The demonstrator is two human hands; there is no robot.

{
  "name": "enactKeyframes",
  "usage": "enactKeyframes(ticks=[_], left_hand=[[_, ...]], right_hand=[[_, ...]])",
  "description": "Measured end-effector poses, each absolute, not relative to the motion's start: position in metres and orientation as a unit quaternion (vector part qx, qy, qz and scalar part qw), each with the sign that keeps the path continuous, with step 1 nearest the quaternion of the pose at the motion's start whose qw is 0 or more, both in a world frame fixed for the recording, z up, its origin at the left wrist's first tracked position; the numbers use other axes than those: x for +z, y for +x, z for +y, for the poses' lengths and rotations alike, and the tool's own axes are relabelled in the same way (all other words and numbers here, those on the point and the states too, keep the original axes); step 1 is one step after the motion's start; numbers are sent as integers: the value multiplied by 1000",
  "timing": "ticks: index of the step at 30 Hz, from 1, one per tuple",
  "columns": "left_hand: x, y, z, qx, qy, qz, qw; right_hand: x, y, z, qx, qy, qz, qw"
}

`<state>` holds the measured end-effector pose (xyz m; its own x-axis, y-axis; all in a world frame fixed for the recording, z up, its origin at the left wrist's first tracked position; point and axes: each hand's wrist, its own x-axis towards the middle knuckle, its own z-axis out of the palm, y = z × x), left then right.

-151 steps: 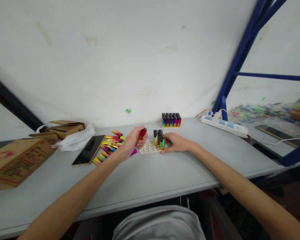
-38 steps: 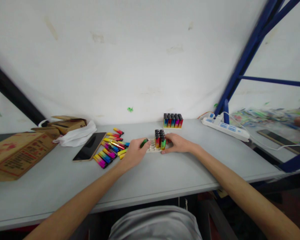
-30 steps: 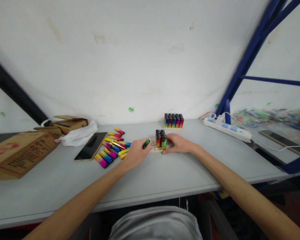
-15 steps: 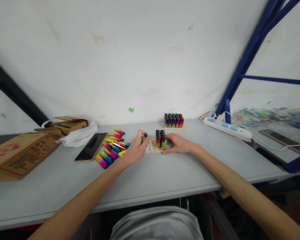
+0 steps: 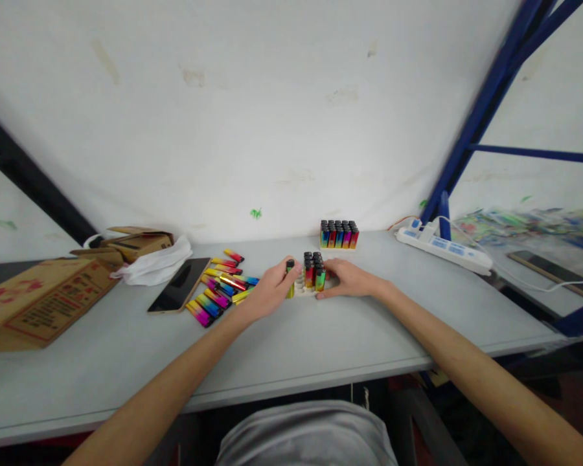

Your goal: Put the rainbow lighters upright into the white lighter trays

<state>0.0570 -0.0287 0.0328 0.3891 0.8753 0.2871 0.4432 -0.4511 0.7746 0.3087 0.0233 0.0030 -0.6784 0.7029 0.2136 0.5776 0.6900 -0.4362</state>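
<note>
Between the thumb and fingers of my left hand (image 5: 272, 288) is an upright yellow-green lighter (image 5: 290, 290) with a black top, over the left part of a white holder (image 5: 305, 292) with holes. Several multicoloured lighters (image 5: 314, 272) stand upright in the holder's right part. My right hand (image 5: 342, 278) is wrapped round the right end of the holder, its fingers against the holder and the standing lighters. Left of my left hand, several loose lighters (image 5: 218, 294) lie spread on the grey table (image 5: 291, 349).
A full block of upright lighters (image 5: 339, 234) stands near the wall. A phone (image 5: 179, 285), a white bag (image 5: 158, 262) and cardboard boxes (image 5: 39, 298) are at the left. To the right are a white power strip (image 5: 444, 251), blue frame bars and another phone (image 5: 554, 273).
My left hand has moved slightly right, and the lighter in it has gone from tilted to upright over the holder. My right hand keeps its place on the holder.
</note>
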Motion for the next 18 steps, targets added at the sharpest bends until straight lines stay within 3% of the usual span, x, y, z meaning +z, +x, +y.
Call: enactKeyframes(ticks=[4,12,18], left_hand=[[25,55,-24,340,777,384,365],[22,57,-24,340,863,326,184],[15,65,-19,342,846,355,202]], right_hand=[[-1,309,25,154,-354,-902,192],[-1,309,26,161,-353,-901,192],[1,308,25,162,-353,-902,189]])
